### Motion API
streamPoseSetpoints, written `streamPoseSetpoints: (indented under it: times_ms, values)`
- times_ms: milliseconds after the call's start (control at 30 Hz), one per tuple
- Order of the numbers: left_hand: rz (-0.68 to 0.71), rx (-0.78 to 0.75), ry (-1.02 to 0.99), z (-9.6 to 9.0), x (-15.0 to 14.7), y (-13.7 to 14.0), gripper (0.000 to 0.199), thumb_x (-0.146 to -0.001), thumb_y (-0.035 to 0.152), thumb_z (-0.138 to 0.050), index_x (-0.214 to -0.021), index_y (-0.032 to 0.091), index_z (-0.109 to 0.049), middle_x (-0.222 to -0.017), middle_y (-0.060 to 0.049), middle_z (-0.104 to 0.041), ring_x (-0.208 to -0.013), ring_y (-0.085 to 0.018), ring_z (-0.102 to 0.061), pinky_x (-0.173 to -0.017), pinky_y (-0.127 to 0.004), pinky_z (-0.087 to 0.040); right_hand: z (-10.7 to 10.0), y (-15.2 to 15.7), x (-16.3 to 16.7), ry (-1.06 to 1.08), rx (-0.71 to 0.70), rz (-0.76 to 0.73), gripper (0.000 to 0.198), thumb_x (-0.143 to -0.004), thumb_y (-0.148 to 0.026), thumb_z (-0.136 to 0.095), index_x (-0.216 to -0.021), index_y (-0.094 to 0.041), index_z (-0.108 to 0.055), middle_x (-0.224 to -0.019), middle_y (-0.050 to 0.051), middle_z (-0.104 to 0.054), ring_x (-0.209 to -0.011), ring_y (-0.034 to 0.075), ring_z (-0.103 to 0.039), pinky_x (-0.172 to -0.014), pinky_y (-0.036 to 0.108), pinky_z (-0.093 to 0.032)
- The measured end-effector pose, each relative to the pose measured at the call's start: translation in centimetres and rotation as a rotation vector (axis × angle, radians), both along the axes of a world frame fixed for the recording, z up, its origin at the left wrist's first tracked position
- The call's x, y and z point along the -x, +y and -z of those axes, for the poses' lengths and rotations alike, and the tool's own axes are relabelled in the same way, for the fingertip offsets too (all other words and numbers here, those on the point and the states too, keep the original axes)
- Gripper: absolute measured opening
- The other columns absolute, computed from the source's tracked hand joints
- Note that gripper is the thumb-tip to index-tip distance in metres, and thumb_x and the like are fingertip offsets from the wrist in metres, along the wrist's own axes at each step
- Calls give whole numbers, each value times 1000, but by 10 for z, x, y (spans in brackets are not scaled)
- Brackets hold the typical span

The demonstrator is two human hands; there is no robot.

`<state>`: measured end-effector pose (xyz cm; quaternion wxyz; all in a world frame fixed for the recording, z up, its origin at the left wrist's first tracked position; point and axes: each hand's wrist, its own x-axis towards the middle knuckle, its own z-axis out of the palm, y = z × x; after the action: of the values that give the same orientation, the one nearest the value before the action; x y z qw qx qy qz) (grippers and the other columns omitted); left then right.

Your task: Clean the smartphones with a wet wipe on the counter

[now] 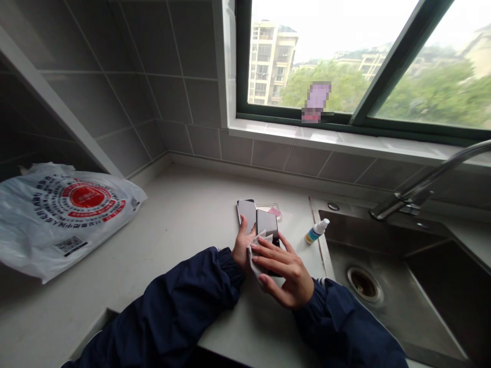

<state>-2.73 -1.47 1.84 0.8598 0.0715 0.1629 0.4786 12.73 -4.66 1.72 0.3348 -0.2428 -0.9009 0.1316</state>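
Note:
A dark-screened smartphone (pixel 267 221) is in my left hand (pixel 240 246), whose thumb points up along its left side; the other fingers are hidden behind it. Over the lower part of that screen, my right hand (pixel 286 267) presses a white cloth or wipe (pixel 254 258) with its fingers spread across it. Just behind, on the counter, lies a second phone (pixel 246 210) with a pale grey screen. Partly covered by the held phone is a clear phone case (pixel 274 210) with a pink patch. A small white spray bottle (pixel 317 231) with a blue and yellow label is right of my hands.
The white countertop (pixel 184 204) meets a tiled wall. At the left sits a white plastic bag (pixel 72 214) with red and black print. A steel sink (pixel 399 306) with a curved faucet (pixel 418 186) is on the right, below the window (pixel 326 66).

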Motion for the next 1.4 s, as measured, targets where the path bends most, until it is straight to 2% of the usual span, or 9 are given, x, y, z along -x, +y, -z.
streamPoseSetpoints:
  times_ms: [267, 433, 567, 667, 833, 933, 1100, 1267, 1400]
  values:
    - [77, -25, 22, 9, -8, -4, 91, -84, 79, -31, -127, 4, -58, -102, -22, -70, -103, -32, -68, -99, -45, -47, 11, 8, -1, -77, -40, 152, 43, -95, -28, -52, -138, -23, -52, -146, 10, -51, -141, 28, -40, -120, 58, -10]
    - [-13, -116, 1, 15, -15, -9, 69, -94, 61, -36, -136, 9, -53, -118, -19, -67, -120, -28, -61, -111, -39, -36, 19, 12, -1, -81, -8, 315, 49, -99, -30, -46, -147, -27, -41, -152, 11, -42, -144, 30, -34, -116, 66, -13]
    - [71, -196, -13, 16, -16, -11, 66, -97, 58, -30, -140, 13, -51, -129, -16, -64, -133, -25, -50, -116, -35, -28, 21, 13, -1, -79, 5, 400, 51, -101, -31, -41, -151, -30, -32, -156, 11, -36, -146, 32, -29, -112, 71, -17]
    - [171, -225, -49, 15, -15, -12, 71, -95, 64, -27, -143, 17, -48, -133, -13, -61, -136, -26, -46, -116, -37, -29, 21, 13, -1, -72, -2, 463, 54, -101, -32, -40, -153, -31, -27, -157, 11, -32, -146, 33, -27, -111, 73, -18]
    - [153, -233, -18, 17, -15, -10, 65, -96, 59, -32, -148, 21, -41, -136, -12, -59, -134, -28, -49, -114, -41, -33, 21, 16, -2, -42, -14, 525, 56, -101, -33, -39, -155, -30, -23, -158, 11, -31, -147, 35, -25, -108, 73, -24]
    - [120, -231, -3, 18, -14, -8, 59, -98, 51, -36, -149, 21, -39, -136, -12, -60, -132, -28, -51, -115, -42, -32, 22, 17, -4, -28, -25, 529, 54, -102, -32, -39, -154, -30, -26, -157, 11, -34, -147, 34, -27, -108, 71, -25]
    - [12, -232, -21, 10, -11, -4, 57, -100, 43, -35, -146, 10, -43, -132, -17, -62, -131, -27, -52, -115, -40, -31, 22, 16, -6, 9, -34, 522, 47, -101, -27, -41, -148, -30, -39, -152, 10, -42, -144, 32, -33, -112, 69, -21]
    - [-41, -205, -25, 1, -8, 2, 64, -99, 50, -30, -136, 3, -52, -122, -21, -66, -122, -30, -59, -110, -41, -37, 16, 13, -4, 64, -35, 442, 35, -99, -24, -44, -131, -28, -58, -139, 8, -58, -136, 30, -47, -115, 67, -16]
    - [-130, -195, 0, -4, -3, 4, 69, -97, 56, -27, -136, 4, -52, -117, -19, -68, -112, -28, -64, -107, -40, -40, 7, 8, -3, 82, -77, 324, 29, -94, -21, -52, -119, -26, -66, -129, 5, -66, -136, 31, -47, -118, 64, -9]
